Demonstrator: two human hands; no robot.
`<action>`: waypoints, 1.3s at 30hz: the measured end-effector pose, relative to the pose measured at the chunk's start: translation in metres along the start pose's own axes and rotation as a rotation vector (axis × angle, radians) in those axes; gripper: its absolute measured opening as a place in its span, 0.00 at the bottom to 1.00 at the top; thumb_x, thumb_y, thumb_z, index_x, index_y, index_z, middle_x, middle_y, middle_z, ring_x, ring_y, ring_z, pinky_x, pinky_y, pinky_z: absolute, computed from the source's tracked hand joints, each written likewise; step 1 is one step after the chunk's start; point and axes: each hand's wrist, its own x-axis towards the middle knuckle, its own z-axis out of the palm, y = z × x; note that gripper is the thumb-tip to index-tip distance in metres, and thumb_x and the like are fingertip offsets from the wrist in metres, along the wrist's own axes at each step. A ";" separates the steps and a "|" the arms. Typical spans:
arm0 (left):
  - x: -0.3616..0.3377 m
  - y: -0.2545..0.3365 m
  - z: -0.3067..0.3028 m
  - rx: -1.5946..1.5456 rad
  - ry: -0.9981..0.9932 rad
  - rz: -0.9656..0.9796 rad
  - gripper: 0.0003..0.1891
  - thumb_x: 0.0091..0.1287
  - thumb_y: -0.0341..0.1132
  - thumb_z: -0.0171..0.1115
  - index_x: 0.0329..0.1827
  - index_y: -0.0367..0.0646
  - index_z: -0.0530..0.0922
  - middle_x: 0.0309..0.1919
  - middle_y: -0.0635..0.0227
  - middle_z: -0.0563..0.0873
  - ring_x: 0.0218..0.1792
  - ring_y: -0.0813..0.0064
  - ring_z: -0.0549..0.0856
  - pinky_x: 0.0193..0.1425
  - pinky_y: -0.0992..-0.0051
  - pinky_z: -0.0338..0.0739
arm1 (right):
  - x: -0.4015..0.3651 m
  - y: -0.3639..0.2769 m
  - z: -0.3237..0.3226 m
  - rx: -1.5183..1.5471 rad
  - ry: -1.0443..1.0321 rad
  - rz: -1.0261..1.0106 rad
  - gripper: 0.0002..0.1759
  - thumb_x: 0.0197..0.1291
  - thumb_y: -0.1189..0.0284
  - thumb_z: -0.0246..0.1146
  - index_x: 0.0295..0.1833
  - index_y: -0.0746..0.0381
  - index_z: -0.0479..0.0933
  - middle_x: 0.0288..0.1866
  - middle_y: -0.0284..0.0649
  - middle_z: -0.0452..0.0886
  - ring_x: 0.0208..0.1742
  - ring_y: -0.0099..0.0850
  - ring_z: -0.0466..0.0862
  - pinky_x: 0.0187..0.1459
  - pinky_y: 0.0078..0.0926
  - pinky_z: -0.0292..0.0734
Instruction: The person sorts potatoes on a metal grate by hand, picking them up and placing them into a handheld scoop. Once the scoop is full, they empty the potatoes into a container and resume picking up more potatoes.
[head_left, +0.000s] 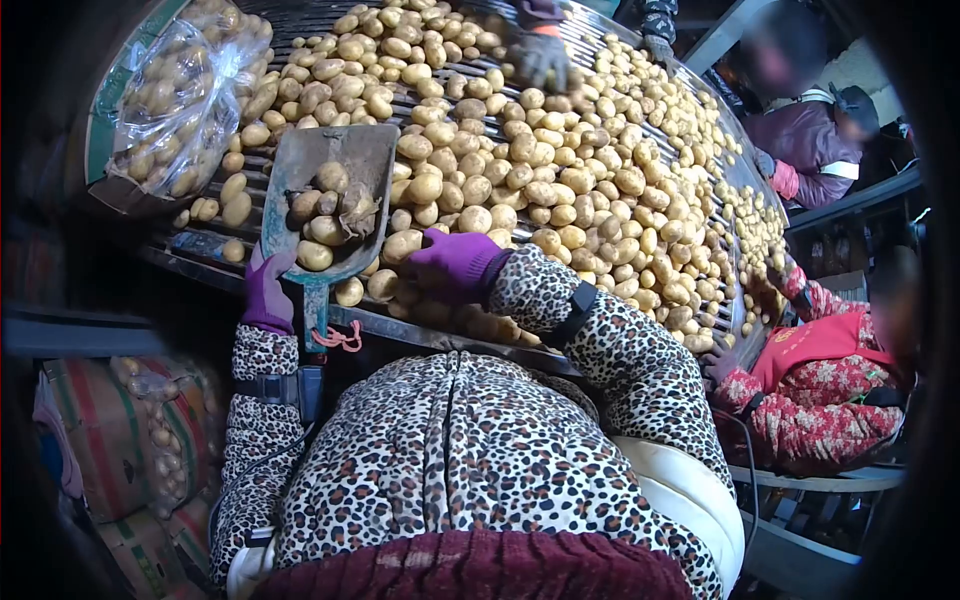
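Note:
My left hand (268, 292), in a purple glove, is closed on the near left edge of a worn green-grey scoop (368, 150), beside its handle. Several potatoes (315, 255) and a dark, shrivelled piece (358, 210) lie in the scoop. To the right of it, my right hand (455, 265), also purple-gloved, reaches low over the heap, with thumb and fingers around a pale potato (402, 246); its lower fingers are partly hidden. A pink cord (338, 337) hangs from the scoop's handle.
Loose potatoes (620, 190) cover the slatted table (285, 20). A clear bag of potatoes (180, 95) stands at the far left. A co-worker's gloved hand (543, 60) is over the far side; other people stand on the right. Packed sacks (100, 430) lie at lower left.

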 end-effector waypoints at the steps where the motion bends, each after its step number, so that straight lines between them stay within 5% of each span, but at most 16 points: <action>1: -0.002 0.001 0.000 -0.001 0.011 -0.001 0.26 0.57 0.24 0.57 0.63 0.35 0.74 0.55 0.62 0.83 0.57 0.69 0.80 0.65 0.72 0.71 | 0.003 0.008 0.007 -0.037 -0.034 -0.024 0.16 0.61 0.54 0.59 0.52 0.44 0.79 0.54 0.48 0.75 0.48 0.48 0.83 0.45 0.45 0.79; 4: -0.003 0.001 -0.001 0.012 0.022 -0.007 0.27 0.58 0.26 0.56 0.64 0.34 0.73 0.57 0.61 0.82 0.59 0.68 0.80 0.67 0.72 0.70 | 0.002 0.003 0.007 -0.019 0.096 -0.131 0.20 0.57 0.51 0.61 0.50 0.48 0.80 0.52 0.49 0.77 0.44 0.49 0.85 0.41 0.46 0.80; 8: -0.006 0.003 -0.002 0.033 0.014 -0.030 0.26 0.59 0.27 0.55 0.64 0.35 0.73 0.58 0.61 0.81 0.60 0.68 0.79 0.68 0.71 0.69 | -0.006 -0.011 -0.006 0.067 -0.020 -0.045 0.27 0.54 0.44 0.60 0.47 0.55 0.81 0.47 0.50 0.82 0.46 0.50 0.84 0.45 0.45 0.81; 9: -0.007 0.005 -0.001 0.050 0.020 -0.035 0.26 0.59 0.27 0.56 0.64 0.35 0.73 0.58 0.61 0.81 0.60 0.68 0.79 0.69 0.71 0.69 | -0.010 -0.019 -0.022 0.107 -0.093 0.022 0.24 0.52 0.53 0.68 0.50 0.56 0.80 0.46 0.46 0.83 0.47 0.44 0.85 0.47 0.39 0.81; 12: -0.010 0.008 0.003 0.045 0.020 -0.043 0.26 0.58 0.28 0.57 0.63 0.36 0.74 0.56 0.62 0.82 0.58 0.68 0.80 0.67 0.71 0.69 | -0.028 0.032 0.007 1.065 0.105 -0.135 0.24 0.53 0.70 0.72 0.56 0.56 0.77 0.55 0.37 0.78 0.57 0.34 0.80 0.57 0.34 0.77; 13: -0.011 0.008 0.002 0.046 0.031 -0.040 0.25 0.58 0.28 0.57 0.62 0.36 0.75 0.55 0.63 0.82 0.57 0.68 0.80 0.66 0.71 0.70 | -0.037 0.034 0.001 1.284 0.184 -0.102 0.31 0.49 0.75 0.76 0.60 0.61 0.74 0.58 0.37 0.76 0.61 0.29 0.76 0.64 0.29 0.73; 18: -0.012 0.010 0.001 0.077 0.051 -0.063 0.24 0.59 0.28 0.56 0.61 0.36 0.75 0.54 0.62 0.82 0.56 0.68 0.80 0.65 0.70 0.72 | -0.102 0.040 -0.023 1.730 0.341 0.162 0.34 0.57 0.70 0.72 0.68 0.60 0.67 0.67 0.42 0.71 0.63 0.33 0.77 0.57 0.30 0.80; 22: -0.011 0.008 -0.001 0.074 0.028 -0.061 0.25 0.60 0.30 0.55 0.63 0.34 0.74 0.56 0.60 0.81 0.58 0.66 0.80 0.66 0.68 0.72 | -0.118 0.036 -0.017 1.901 0.417 0.102 0.37 0.59 0.65 0.69 0.71 0.62 0.64 0.63 0.40 0.73 0.56 0.31 0.78 0.53 0.29 0.78; 26: -0.010 0.009 -0.006 0.055 0.025 -0.088 0.27 0.57 0.29 0.57 0.64 0.36 0.74 0.57 0.60 0.82 0.59 0.66 0.80 0.68 0.68 0.70 | -0.131 0.033 -0.019 2.018 0.474 0.217 0.35 0.65 0.58 0.63 0.73 0.60 0.62 0.63 0.42 0.74 0.59 0.34 0.78 0.52 0.31 0.78; 30: -0.012 0.013 -0.002 0.021 -0.005 -0.116 0.28 0.58 0.28 0.57 0.65 0.35 0.72 0.58 0.60 0.81 0.59 0.63 0.79 0.68 0.65 0.71 | -0.140 0.044 -0.003 2.164 0.521 0.248 0.31 0.70 0.55 0.57 0.72 0.57 0.62 0.60 0.39 0.78 0.47 0.28 0.83 0.46 0.25 0.79; 33: -0.010 0.007 -0.020 0.032 0.050 -0.133 0.27 0.59 0.29 0.57 0.65 0.37 0.72 0.58 0.60 0.80 0.58 0.63 0.80 0.65 0.63 0.73 | -0.139 0.051 0.019 1.555 0.620 0.252 0.30 0.73 0.51 0.51 0.70 0.58 0.64 0.58 0.40 0.79 0.45 0.28 0.84 0.41 0.25 0.81; 35: -0.009 0.006 -0.024 0.061 -0.006 -0.116 0.26 0.60 0.29 0.57 0.65 0.37 0.72 0.57 0.60 0.80 0.58 0.63 0.80 0.64 0.63 0.73 | -0.148 0.063 0.014 2.309 0.411 0.274 0.28 0.72 0.50 0.51 0.66 0.58 0.68 0.52 0.41 0.82 0.41 0.28 0.83 0.38 0.25 0.81; 36: -0.009 0.008 -0.020 0.046 -0.053 -0.115 0.26 0.61 0.29 0.57 0.65 0.37 0.72 0.57 0.61 0.80 0.57 0.64 0.80 0.64 0.64 0.74 | -0.153 0.071 0.024 2.254 0.401 0.299 0.34 0.71 0.46 0.52 0.70 0.60 0.64 0.53 0.45 0.82 0.43 0.32 0.86 0.40 0.24 0.82; 39: -0.008 0.002 -0.029 0.229 0.020 -0.049 0.25 0.61 0.30 0.56 0.65 0.37 0.72 0.57 0.61 0.80 0.58 0.64 0.79 0.64 0.64 0.74 | -0.186 0.064 -0.017 1.373 0.451 0.508 0.31 0.71 0.50 0.53 0.71 0.60 0.66 0.52 0.44 0.83 0.42 0.29 0.86 0.39 0.25 0.83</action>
